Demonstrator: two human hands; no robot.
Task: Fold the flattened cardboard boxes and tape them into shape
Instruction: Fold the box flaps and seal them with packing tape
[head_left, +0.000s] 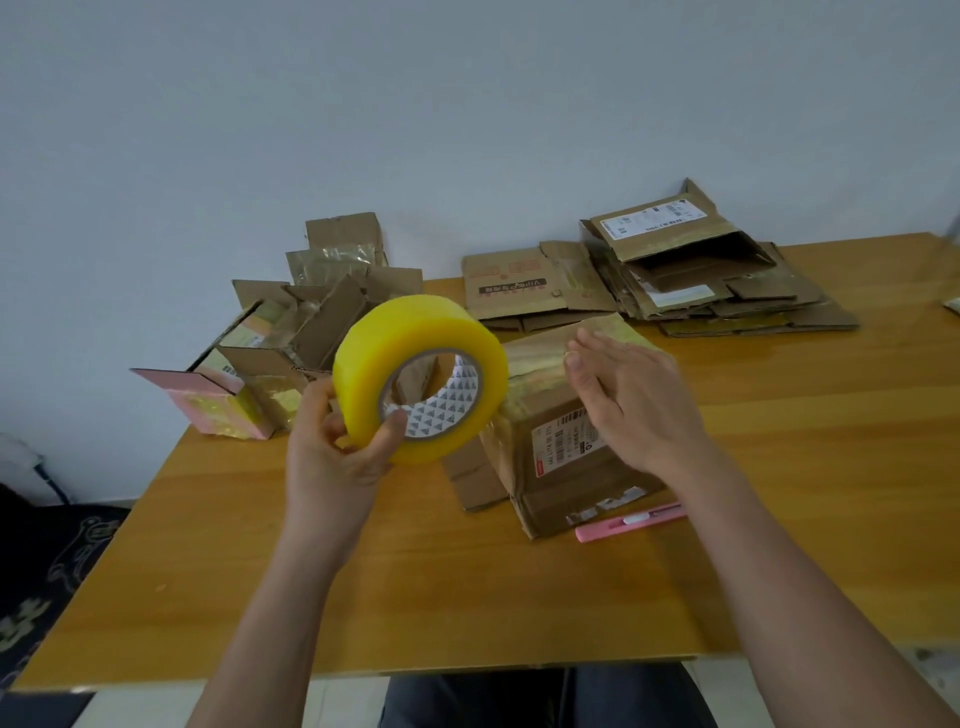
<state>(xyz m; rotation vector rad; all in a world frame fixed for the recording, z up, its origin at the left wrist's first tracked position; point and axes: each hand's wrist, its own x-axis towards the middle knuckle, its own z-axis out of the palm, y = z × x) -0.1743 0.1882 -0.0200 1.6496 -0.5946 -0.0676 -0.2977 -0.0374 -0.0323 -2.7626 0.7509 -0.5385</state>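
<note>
My left hand (332, 457) grips a big yellow roll of tape (421, 382), thumb inside its core, lifted above the wooden table (363, 571). A folded cardboard box (566, 467) with a shipping label stands in the middle of the table, its top glossy with tape. My right hand (634, 400) lies flat with straight fingers on the top right of that box. A stack of flattened cardboard boxes (675, 280) lies at the back right.
A pink utility knife (631, 521) lies on the table just in front of the box, at its right. Several assembled boxes (270, 353), one pink, crowd the back left corner. A white wall stands behind the table. The front of the table is bare wood.
</note>
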